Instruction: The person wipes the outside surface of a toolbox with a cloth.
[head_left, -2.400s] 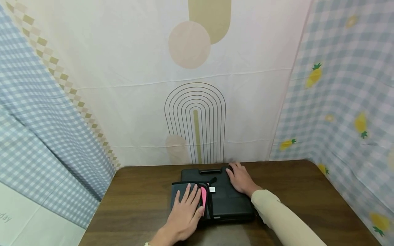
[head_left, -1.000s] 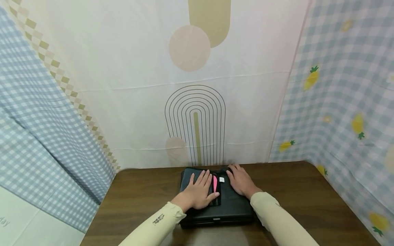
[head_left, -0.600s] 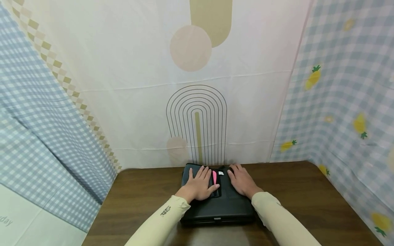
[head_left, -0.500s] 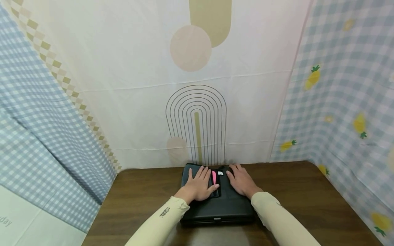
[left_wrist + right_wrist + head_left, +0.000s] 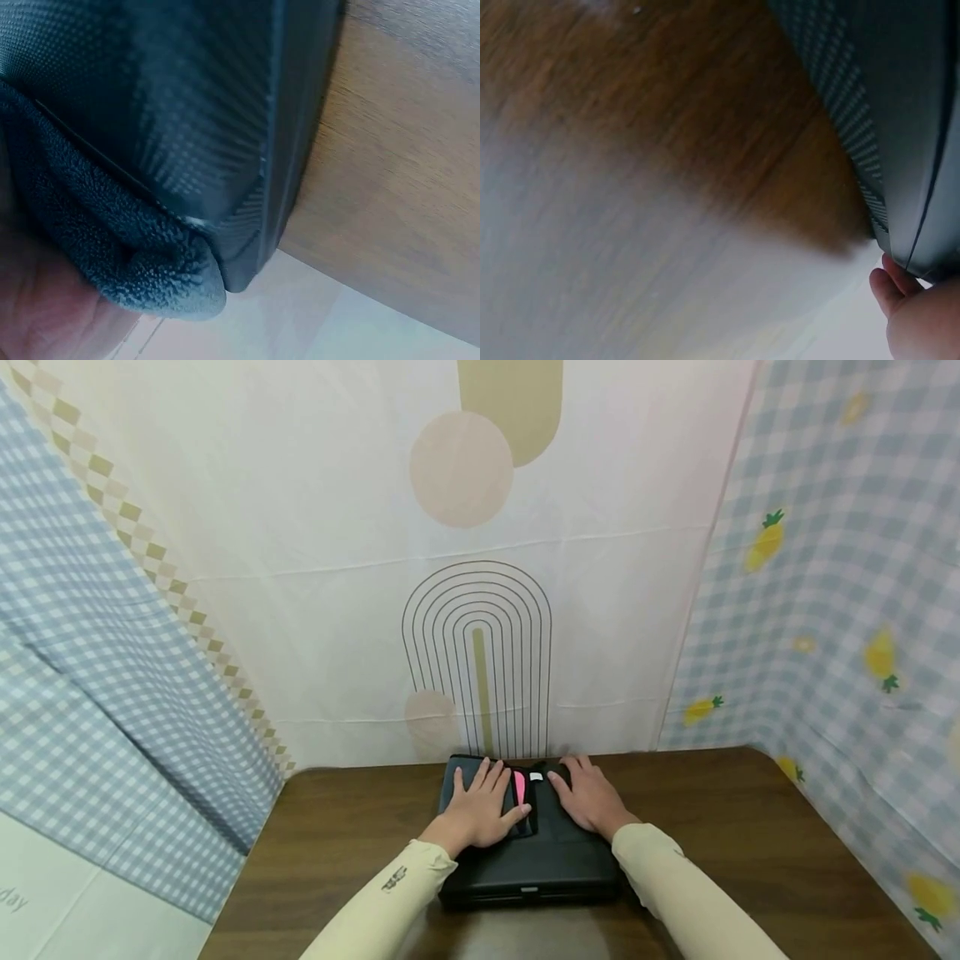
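Note:
A black hard case (image 5: 540, 868) with a textured lid lies flat on the table, its latch side toward me. On its far left part lies a folded dark grey-blue plush cloth (image 5: 457, 770) with black edging, a pink strip (image 5: 521, 788) and a white tag (image 5: 536, 776). My left hand (image 5: 477, 810) presses on the cloth with spread, straight fingers; in the left wrist view the plush fold (image 5: 161, 262) sits at the lid's edge. Resting on the case's far right corner is my right hand (image 5: 588, 797), its fingertips (image 5: 886, 291) at the edge. The case's handle is covered.
The brown wooden table (image 5: 337, 843) reaches to a pale printed cloth backdrop (image 5: 337, 652) just behind the case. Blue checked curtains hang at the left (image 5: 135, 652) and right (image 5: 825, 610).
My left hand has slid the cloth away from me and to the right, from the case's near left to its far left, over the handle. My right hand has stayed on the far right corner.

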